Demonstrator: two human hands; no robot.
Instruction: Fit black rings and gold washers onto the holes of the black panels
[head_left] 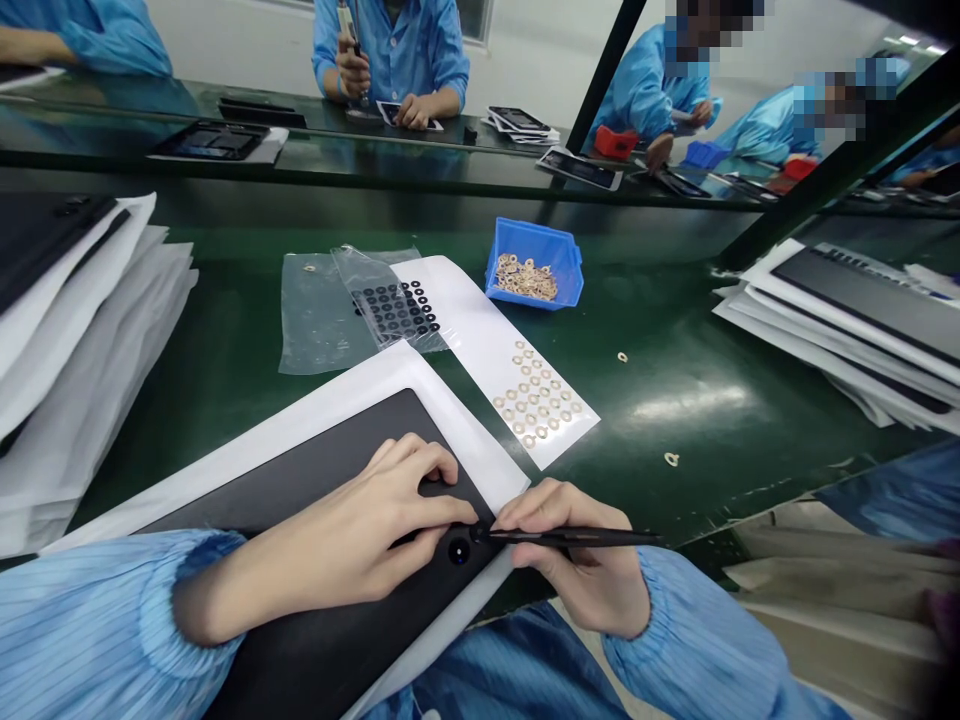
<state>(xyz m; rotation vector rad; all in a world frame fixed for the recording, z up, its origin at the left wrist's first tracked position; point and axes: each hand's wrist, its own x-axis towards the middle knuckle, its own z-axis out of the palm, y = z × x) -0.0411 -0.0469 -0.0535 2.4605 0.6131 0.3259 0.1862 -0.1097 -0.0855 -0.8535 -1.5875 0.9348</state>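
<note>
A dark flat panel (300,480) lies on a white foam sheet (352,385) at the near edge of the green bench. My left hand (360,540) rests on the panel with its fingers curled and the forefinger stretched toward the panel's corner. My right hand (577,560) pinches thin black tweezers (585,538), their tip at the corner beside a round camera hole (458,550). Just beyond, a white strip (510,370) carries rows of small tan rings (536,405).
A clear bag with black rings (394,310) and a blue bin of tan rings (534,265) sit behind the strip. Loose rings (671,459) lie on the bench. Stacks of panels stand at left (67,330) and right (862,320). Other people work across the line.
</note>
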